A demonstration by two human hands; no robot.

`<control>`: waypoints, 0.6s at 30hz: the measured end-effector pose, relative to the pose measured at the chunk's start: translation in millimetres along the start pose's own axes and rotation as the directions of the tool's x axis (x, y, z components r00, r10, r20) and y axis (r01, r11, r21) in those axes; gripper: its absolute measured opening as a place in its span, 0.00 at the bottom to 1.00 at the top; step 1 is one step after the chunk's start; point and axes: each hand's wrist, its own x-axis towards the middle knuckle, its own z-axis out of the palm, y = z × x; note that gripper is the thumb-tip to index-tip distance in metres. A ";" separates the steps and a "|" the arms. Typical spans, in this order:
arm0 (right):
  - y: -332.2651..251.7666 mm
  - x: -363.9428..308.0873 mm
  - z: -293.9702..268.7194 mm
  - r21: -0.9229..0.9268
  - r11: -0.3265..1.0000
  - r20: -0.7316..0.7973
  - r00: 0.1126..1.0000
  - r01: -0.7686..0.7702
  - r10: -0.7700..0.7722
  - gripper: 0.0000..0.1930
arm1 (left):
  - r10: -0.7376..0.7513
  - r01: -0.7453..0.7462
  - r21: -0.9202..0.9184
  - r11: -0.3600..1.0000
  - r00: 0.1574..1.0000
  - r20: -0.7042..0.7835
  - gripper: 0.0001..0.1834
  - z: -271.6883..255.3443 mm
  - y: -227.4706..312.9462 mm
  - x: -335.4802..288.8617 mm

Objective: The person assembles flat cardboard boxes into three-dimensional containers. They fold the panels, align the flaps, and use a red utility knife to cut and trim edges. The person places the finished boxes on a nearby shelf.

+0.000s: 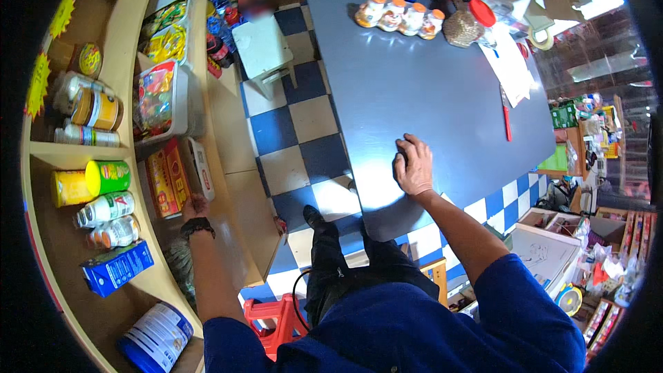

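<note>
The left hand (196,207) reaches to about nine o'clock of the person's body and touches the lower end of a red-and-yellow box (168,178) that lies in a shelf bin; its fingers sit at the box's edge, but whether the grip is clamped on it or merely resting there I cannot tell, since the box hides the fingertips. The right hand (414,166) lies at twelve o'clock on the dark blue tabletop (428,83), fingers curled loosely together over a small dark thing beneath the palm — too hidden to name.

As a judgement, the risk lies on the left: the box is wedged beside a white tray (200,166), and a pull at one corner only could tip it or drag the tray off the shelf (238,200). The body is also stretched between two reaches, so balance leans on the right hand.

At ten o'clock stand a green can (108,176) and a yellow can (68,188) on their sides, with white bottles (105,208) below them, a blue carton (117,266) at eight o'clock, and a blue-and-white tin (156,337) lower down. Yellow starburst tags (37,86) mark the shelf rim. At the tabletop's far end — one o'clock — stands a row of orange-capped bottles (400,15)
</note>
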 end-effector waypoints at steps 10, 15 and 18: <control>2.7 -7.1 5.1 -0.048 0.997 0.019 0.998 0.066 -0.065 0.18 | 0.051 -0.052 0.166 0.985 0.999 0.006 0.05 -27.7 -61.2 -68.4; 3.9 -5.6 10.0 -0.063 0.994 0.017 0.996 0.086 -0.086 0.17 | 0.356 -0.289 0.450 0.845 0.932 -0.069 0.08 -13.7 -94.0 -79.1; 2.9 -6.4 10.6 -0.061 0.995 0.026 0.997 0.075 -0.074 0.17 | 0.324 -0.262 0.370 0.891 0.939 -0.116 0.09 -6.4 -104.4 -62.3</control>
